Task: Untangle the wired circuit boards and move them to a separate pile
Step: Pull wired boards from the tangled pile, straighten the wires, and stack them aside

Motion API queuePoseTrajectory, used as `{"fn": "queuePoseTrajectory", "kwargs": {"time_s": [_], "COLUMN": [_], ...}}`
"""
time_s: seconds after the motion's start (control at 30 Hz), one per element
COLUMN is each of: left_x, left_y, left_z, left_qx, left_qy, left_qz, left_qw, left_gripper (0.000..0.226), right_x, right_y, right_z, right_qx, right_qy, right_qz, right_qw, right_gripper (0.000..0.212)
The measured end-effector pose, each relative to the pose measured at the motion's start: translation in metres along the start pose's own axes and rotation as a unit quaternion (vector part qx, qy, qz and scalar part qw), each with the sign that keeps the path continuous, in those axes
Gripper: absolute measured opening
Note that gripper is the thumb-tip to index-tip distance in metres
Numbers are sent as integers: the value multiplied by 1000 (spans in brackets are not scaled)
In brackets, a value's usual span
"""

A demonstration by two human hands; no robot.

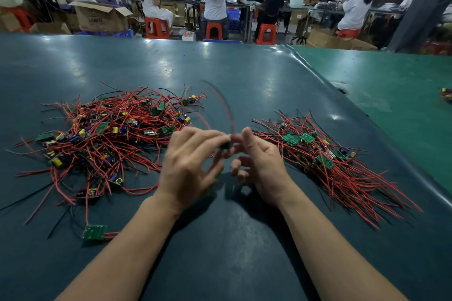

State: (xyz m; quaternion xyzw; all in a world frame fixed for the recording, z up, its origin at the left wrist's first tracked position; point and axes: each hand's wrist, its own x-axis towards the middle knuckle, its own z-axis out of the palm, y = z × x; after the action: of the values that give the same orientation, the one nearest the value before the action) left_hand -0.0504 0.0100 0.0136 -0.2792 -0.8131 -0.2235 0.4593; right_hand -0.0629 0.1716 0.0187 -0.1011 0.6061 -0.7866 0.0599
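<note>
1. Left pile (107, 134): red wires with a few black ones, green boards, yellow and blue parts.
2. Right pile (325, 154): red wires, some black, green boards, small yellow and blue parts.
3. Lone board (95, 231): green, with red wires.
4. Mat (220, 68): dark teal, with pale glare spots.
5. Far mat (396, 95): brighter green.
6. Stools (157, 27): orange-red.
7. Boxes (101, 17): brown cardboard.

Both forearms reach toward 12 o'clock; left hand (189, 161) and right hand (256, 161) meet, fingers curled, seemingly pinching.
</note>
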Motion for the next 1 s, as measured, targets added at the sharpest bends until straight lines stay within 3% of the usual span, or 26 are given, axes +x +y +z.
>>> {"fn": "queuePoseTrajectory", "kwargs": {"time_s": [0.13, 0.27, 0.4, 0.57, 0.8, 0.9, 0.93, 1.0], "left_x": [-2, -4, -6, -5, -5, -2, 0, 6], "left_y": [3, 6, 5, 3, -3, -4, -4, -3], "left_z": [7, 8, 10, 9, 13, 14, 13, 11], "left_qx": [-10, -48, -80, -168, -223, -291, -343, -478], "left_qy": [-42, 20, -26, -60, 4, 49, 62, 73], "left_qz": [6, -67, -211, -203, -286, -371, -419, -500], "left_qw": [999, 996, 974, 963, 932, 880, 838, 718], "left_gripper": [27, 15, 30, 22, 7, 5, 6, 8], "right_x": [0, 2, 1, 1, 3, 5, 6, 8], "right_y": [1, 0, 0, 0, 1, -1, -1, -4], "right_z": [-1, -2, 1, 5, 2, 2, 2, 0], "right_qx": [-45, -21, -38, -29, 1, 28, 48, 94], "right_qy": [46, 80, 69, 58, 62, 91, 108, 129], "right_qz": [-23, -21, -27, -6, 4, 13, 21, 40], "right_qw": [998, 996, 997, 998, 998, 995, 993, 986], "right_gripper": [17, 16, 17, 10, 7, 6, 5, 4]}}
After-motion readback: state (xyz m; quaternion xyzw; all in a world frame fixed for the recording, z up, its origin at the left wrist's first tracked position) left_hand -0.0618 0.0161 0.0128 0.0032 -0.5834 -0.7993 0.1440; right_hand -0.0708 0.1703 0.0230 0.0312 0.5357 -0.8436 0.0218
